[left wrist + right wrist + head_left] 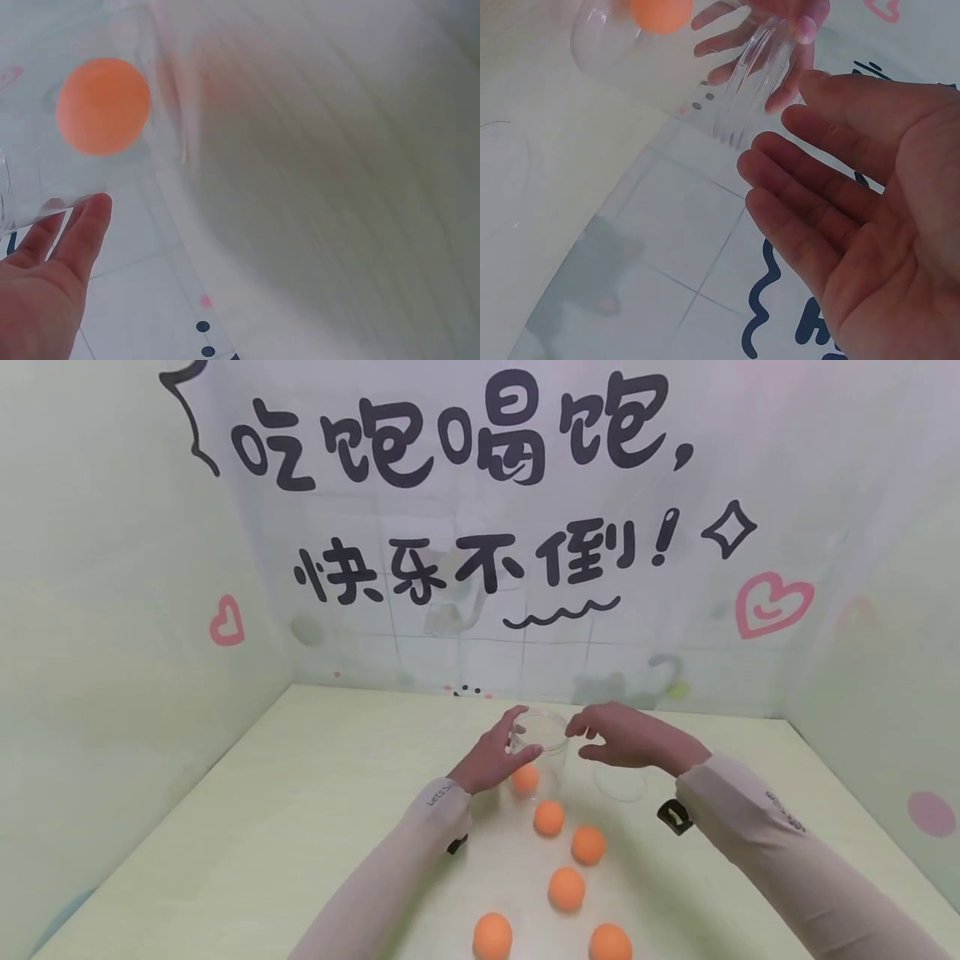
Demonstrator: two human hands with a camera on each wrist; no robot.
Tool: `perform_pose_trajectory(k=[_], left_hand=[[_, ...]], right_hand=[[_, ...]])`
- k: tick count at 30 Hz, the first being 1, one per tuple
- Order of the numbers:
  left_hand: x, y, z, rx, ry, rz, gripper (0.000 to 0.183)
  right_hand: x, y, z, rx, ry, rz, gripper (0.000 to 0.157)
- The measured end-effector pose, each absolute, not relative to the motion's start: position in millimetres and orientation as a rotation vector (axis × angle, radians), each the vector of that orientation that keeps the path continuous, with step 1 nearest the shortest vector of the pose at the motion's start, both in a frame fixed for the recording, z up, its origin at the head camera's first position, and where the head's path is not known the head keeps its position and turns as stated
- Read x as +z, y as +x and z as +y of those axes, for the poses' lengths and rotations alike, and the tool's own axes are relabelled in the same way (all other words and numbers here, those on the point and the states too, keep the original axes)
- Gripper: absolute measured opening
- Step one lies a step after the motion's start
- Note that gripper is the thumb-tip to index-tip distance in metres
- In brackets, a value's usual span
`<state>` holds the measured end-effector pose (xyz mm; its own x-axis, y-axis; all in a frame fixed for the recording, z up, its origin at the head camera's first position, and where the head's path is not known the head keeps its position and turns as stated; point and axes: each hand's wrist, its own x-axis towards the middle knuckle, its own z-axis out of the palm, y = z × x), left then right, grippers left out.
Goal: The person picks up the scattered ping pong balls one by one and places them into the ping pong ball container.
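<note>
Centrally, the left hand grips a clear jar containing an orange ball; the right hand, fingers loosely extended, hovers beside it.

Six orange balls — one jar — one lid.

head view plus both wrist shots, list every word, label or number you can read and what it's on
"吃饱喝饱," upper line on the printed backdrop
"快乐不倒!" lower line, same backdrop
"Let's", probably: left sleeve, rest unreadable
Right sleeve: lettering too blurred to read
Right wrist view: backdrop writing cut off
No readable text on the clear jar or orange balls
</note>
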<state>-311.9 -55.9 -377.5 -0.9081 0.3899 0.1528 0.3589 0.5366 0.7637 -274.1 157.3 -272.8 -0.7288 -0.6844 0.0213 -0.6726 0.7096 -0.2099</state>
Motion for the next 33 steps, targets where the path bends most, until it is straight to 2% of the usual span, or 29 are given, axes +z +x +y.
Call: perform_pose_trajectory(k=[11,22,26,33], left_hand=[[-375,-311,-58,1.335,0.656,2.732,0.069],[-376,-313,-56,1.338,0.672,2.717,0.07],[-377,-313,-56,1.326,0.674,2.709,0.07],[-376,-313,-58,1.297,0.663,2.713,0.068]], right_hand=[[-288,-249,169,-0.279,-1.176,2.816,0.022],[-320,-233,166,-0.322,-1.152,2.728,0.025],[-328,-225,167,-0.375,-1.112,2.706,0.034],[-346,-214,170,-0.404,-1.001,2.707,0.059]])
